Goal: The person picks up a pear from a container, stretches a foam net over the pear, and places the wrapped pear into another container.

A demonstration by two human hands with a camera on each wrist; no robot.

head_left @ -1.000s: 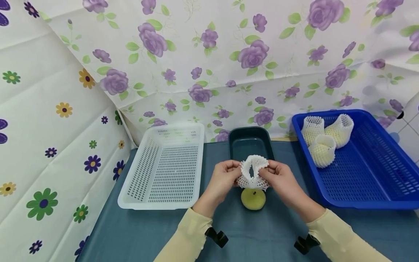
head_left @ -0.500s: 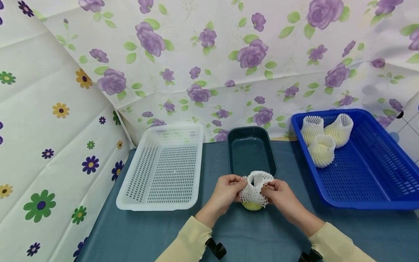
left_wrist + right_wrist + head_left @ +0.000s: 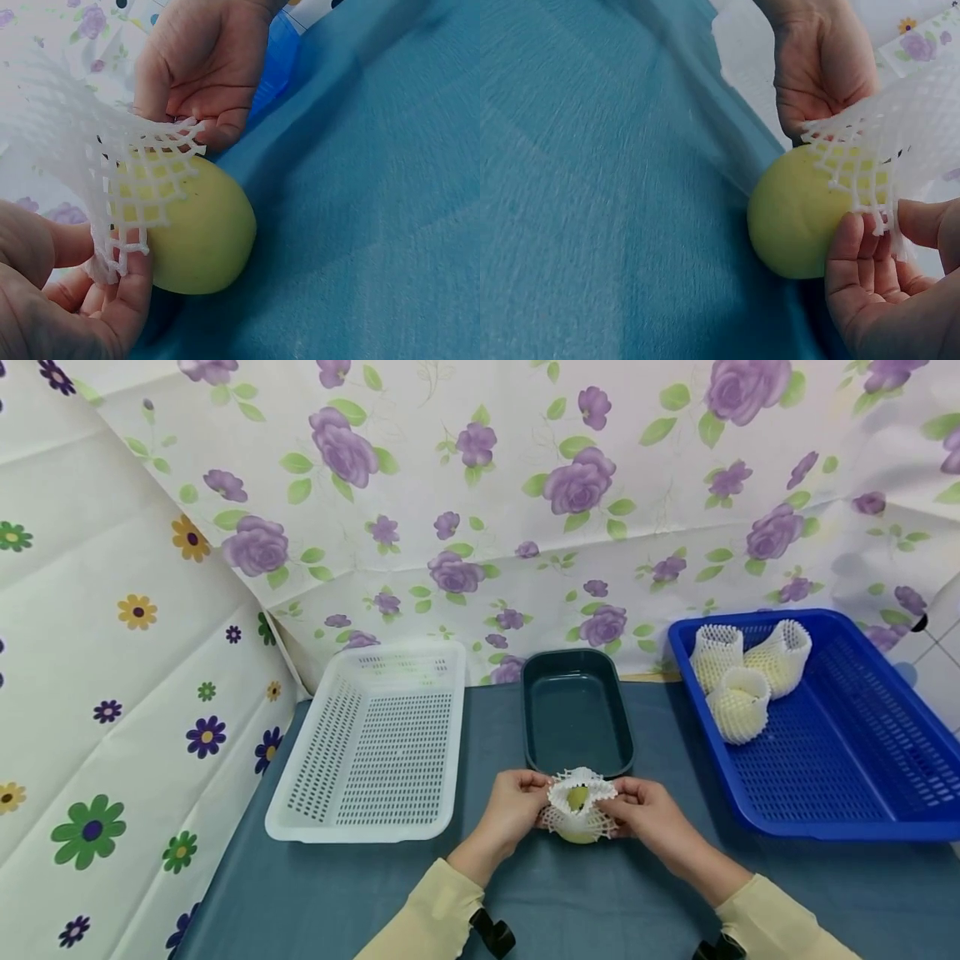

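Note:
A white foam fruit net (image 3: pixel 562 817) is stretched over the upper part of a yellow-green fruit (image 3: pixel 214 232), which looks like an apple or pear and sits on the blue-green cloth. My left hand (image 3: pixel 512 810) pinches the net's edge on the left side. On the opposite side my right hand (image 3: pixel 647 814) pinches it between thumb and fingers. In the right wrist view the fruit's lower part (image 3: pixel 787 217) shows bare below the mesh. Through the net's opening in the head view, the top of the fruit is visible.
Just behind the hands stands a dark green tray (image 3: pixel 576 718). A white perforated basket (image 3: pixel 277 818) is at the left. At the right, a blue basket (image 3: pixel 840 777) holds three netted fruits (image 3: pixel 738 710). A flowered sheet (image 3: pixel 480 527) hangs behind.
Both hands have come down toward the person with the net. It was above and behind the fruit a second ago; now it surrounds the fruit's upper part.

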